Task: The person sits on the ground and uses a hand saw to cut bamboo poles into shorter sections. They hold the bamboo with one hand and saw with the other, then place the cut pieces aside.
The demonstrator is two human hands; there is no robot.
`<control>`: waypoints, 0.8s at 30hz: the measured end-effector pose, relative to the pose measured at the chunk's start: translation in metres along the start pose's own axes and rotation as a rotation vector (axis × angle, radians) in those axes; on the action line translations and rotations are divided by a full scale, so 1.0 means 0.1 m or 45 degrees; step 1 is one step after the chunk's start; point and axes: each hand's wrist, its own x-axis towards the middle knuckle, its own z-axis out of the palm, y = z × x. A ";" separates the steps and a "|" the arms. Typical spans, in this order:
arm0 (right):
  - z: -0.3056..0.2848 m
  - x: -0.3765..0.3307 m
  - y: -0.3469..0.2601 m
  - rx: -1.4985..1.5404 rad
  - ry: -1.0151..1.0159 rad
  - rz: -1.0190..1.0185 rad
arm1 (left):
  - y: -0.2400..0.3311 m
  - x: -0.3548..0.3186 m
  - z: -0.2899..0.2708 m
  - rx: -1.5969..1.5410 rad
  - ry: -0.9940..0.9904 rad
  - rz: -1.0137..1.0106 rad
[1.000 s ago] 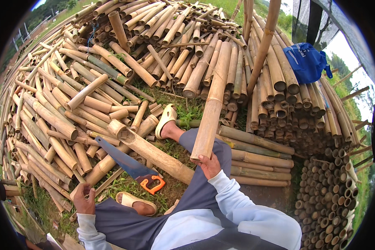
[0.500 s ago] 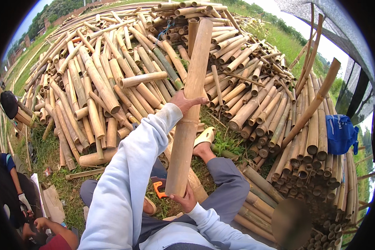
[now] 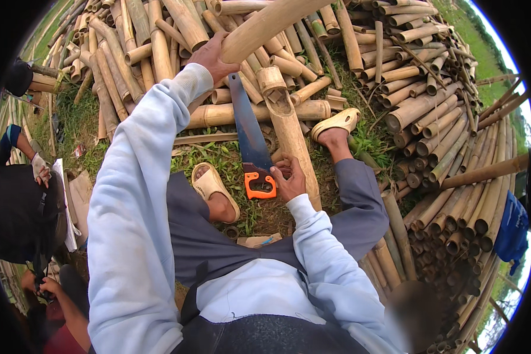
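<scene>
My left hand [image 3: 214,57] is closed round the lower end of a thick bamboo piece [image 3: 271,26], which slants up and right out of the picture. Between my feet a handsaw [image 3: 251,127] stands with its dark blade upward and its orange handle down. My right hand [image 3: 290,179] has its fingers curled and its thumb at the edge of the saw's handle; the fingers partly hide the contact. Just beside it, a bamboo support [image 3: 298,147] with a hollowed notch near its top leans away from me over a lying bamboo log [image 3: 218,115].
Cut bamboo is heaped ahead [image 3: 118,59] and stacked on the right [image 3: 436,112]. A blue bag [image 3: 511,227] hangs at the far right. On the left another person's gloved hand [image 3: 40,170] rests by a black covered object. A second person's arm [image 3: 65,307] shows at lower left.
My left hand has swung the bamboo piece up and to the left, now tilted rightward. The right hand has let go of its lower end and moved to the saw. My view has tilted downward.
</scene>
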 end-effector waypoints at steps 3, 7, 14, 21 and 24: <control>0.13 0.07 0.25 -0.158 -0.110 0.182 | -0.52 -0.32 0.10 0.125 0.014 0.168; 0.37 0.07 0.72 -0.743 -0.452 0.164 | -1.00 -0.69 0.06 0.238 -0.142 0.178; 0.60 -0.19 1.34 -1.451 -0.754 -0.070 | -1.65 -1.06 -0.16 0.470 -0.401 0.174; 0.76 0.05 1.35 -1.825 -0.963 -0.134 | -2.07 -1.48 -0.17 0.385 -0.414 0.133; 0.79 0.01 1.39 -1.815 -0.932 -0.167 | -2.17 -1.64 -0.26 0.313 -0.291 0.149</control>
